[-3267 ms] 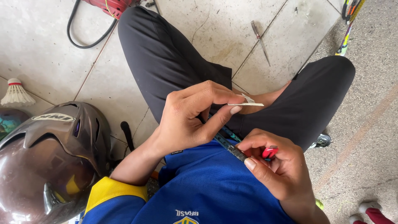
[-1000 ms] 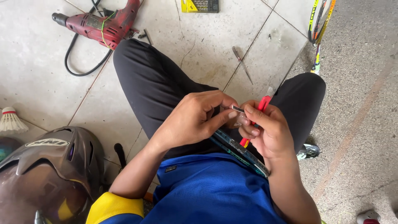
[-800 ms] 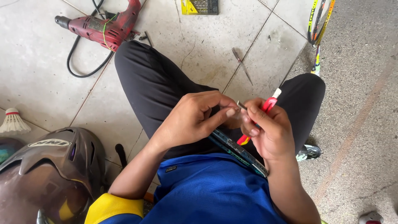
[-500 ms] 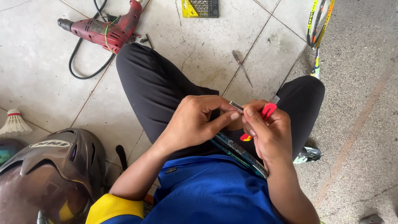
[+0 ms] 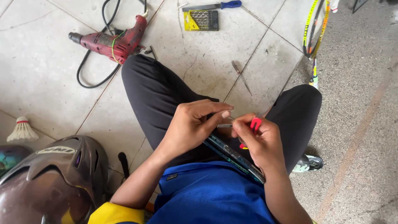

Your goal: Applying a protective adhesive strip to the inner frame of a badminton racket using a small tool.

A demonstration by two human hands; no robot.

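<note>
I sit cross-legged on a tiled floor with a dark racket frame [image 5: 234, 155] lying across my lap. My left hand [image 5: 192, 126] rests over the frame, thumb and forefinger pinched together on a thin pale strand at its edge. My right hand [image 5: 263, 143] is closed around a small red-handled tool [image 5: 256, 123]. The tool's thin metal tip points left and meets my left fingertips. Both hands touch above my black trousers [image 5: 157, 95]. The part of the frame under my left hand is hidden.
A red power drill [image 5: 116, 41] with a black cord lies at the far left. A yellow drill-bit case [image 5: 202, 20], a blue-handled screwdriver [image 5: 215, 6] and a thin metal tool [image 5: 241, 76] lie beyond my knees. A yellow racket [image 5: 315, 29], a shuttlecock [image 5: 21, 130] and a helmet [image 5: 49, 178] are nearby.
My right hand has come up with the red tool to meet my left fingertips. The view has tilted up, showing more of the floor and tools beyond.
</note>
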